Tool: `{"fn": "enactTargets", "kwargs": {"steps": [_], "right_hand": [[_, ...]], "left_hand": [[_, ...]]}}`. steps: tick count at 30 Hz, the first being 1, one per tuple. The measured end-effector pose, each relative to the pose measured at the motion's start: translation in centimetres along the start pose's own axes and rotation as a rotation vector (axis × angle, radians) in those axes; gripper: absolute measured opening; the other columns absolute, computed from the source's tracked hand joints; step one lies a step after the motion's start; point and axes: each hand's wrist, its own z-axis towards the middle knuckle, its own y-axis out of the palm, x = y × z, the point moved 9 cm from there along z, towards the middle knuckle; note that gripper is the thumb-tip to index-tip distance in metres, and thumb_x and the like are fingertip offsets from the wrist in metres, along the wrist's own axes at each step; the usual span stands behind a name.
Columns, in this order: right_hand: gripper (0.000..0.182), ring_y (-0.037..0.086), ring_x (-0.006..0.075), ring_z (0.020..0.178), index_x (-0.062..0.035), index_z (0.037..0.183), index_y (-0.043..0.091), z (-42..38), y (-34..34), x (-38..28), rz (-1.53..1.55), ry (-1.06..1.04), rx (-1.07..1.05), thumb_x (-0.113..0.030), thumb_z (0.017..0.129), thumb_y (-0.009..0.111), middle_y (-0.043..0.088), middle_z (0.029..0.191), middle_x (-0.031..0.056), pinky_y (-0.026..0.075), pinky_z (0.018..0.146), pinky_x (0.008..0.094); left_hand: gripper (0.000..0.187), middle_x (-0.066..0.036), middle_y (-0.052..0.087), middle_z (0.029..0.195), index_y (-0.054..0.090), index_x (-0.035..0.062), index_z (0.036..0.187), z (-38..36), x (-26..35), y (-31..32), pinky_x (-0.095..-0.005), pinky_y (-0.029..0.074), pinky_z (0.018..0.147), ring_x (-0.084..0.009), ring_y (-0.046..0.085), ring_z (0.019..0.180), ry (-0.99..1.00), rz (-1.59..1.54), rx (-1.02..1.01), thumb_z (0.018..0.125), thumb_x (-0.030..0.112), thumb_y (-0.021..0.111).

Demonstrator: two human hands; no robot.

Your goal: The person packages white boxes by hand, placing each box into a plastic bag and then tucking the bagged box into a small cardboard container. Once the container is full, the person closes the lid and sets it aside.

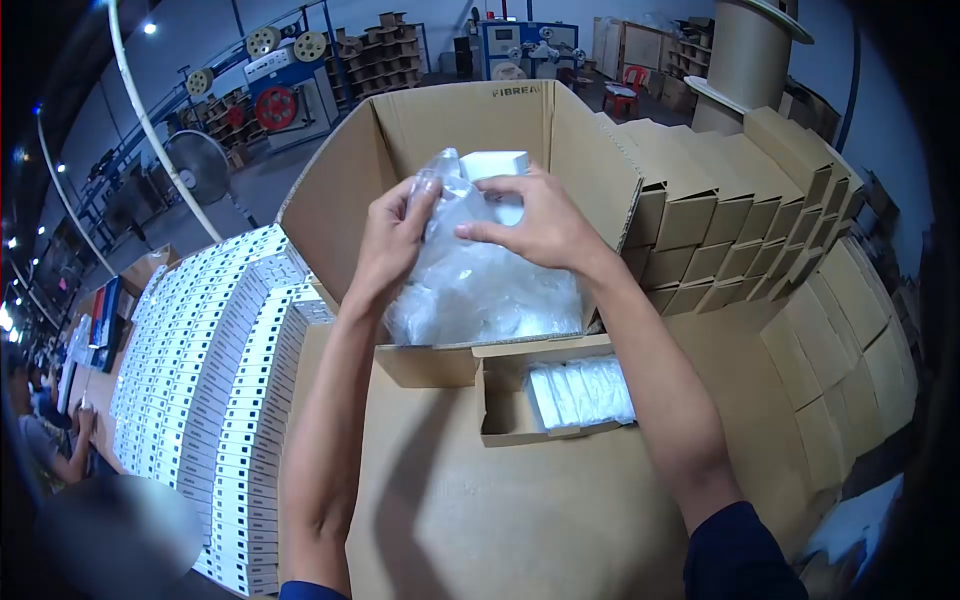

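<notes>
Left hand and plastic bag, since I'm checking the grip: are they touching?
Touching: the head view shows the left hand with its thumb pressed against the plastic bag.

Clear plastic bag [447, 203]: thin, glossy, creased, held upright, top narrowing to peak; between eleven and twelve o'clock from centre of view. Lower end, toward six o'clock, hard to make out. White box [495, 162]: plain, flat-faced, straight-edged, partly hidden; between one and two o'clock from bag, close beside it (whether inside bag, cannot tell).
</notes>
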Motion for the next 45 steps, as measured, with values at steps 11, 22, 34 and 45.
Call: {"fn": "enactTargets", "kwargs": {"steps": [11, 22, 34, 45], "right_hand": [[0.034, 0.056, 0.0266, 0.083, 0.003, 0.09, 0.072, -16.2, -2.4, -6.4, 0.33, 0.18, 0.205, -0.029, 0.1, 0.067, 0.057, 0.091, 0.0183, 0.046, 0.078, 0.0383], [0.03, 0.052, 0.0122, 0.084, 0.0047, 0.095, 0.071, -36.0, -0.6, -9.4, 0.577, 0.569, 0.192, -0.025, 0.095, 0.077, 0.06, 0.095, 0.0087, 0.044, 0.071, 0.0279], [0.029, 0.054, 0.0139, 0.091, -0.0034, 0.106, 0.076, -46.3, -2.1, -10.7, 0.597, 0.51, 0.369, -0.031, 0.097, 0.074, 0.066, 0.106, 0.0069, 0.045, 0.084, 0.0271], [0.02, 0.058, 0.0219, 0.103, 0.0039, 0.086, 0.071, -48.8, 1.4, -11.3, 0.537, 0.741, 0.099, -0.013, 0.089, 0.081, 0.059, 0.108, 0.012, 0.048, 0.09, 0.032]], "left_hand": [[0.029, -0.004, 0.065, 0.103, 0.058, -0.0003, 0.12, -13.9, 8.1, 1.1, -0.0243, 0.049, 0.083, -0.0097, 0.06, 0.092, 0.041, -0.621, 0.16, 0.107, 0.026, 0.058], [0.019, 0.001, 0.067, 0.086, 0.068, -0.0007, 0.103, -34.5, 6.4, 9.3, -0.0244, 0.048, 0.069, -0.0059, 0.058, 0.077, -0.197, -0.343, 0.079, 0.105, 0.017, 0.062], [0.037, -0.001, 0.065, 0.1, 0.061, -0.0037, 0.121, -46.9, 3.5, 8.9, -0.022, 0.045, 0.075, -0.0054, 0.053, 0.084, -0.286, -0.34, 0.361, 0.109, 0.03, 0.053], [0.044, 0.0, 0.059, 0.091, 0.06, -0.0033, 0.104, -48.9, 2.6, 10.1, -0.0261, 0.043, 0.075, -0.0083, 0.05, 0.084, -0.338, -0.303, 0.304, 0.113, 0.033, 0.036]]}}
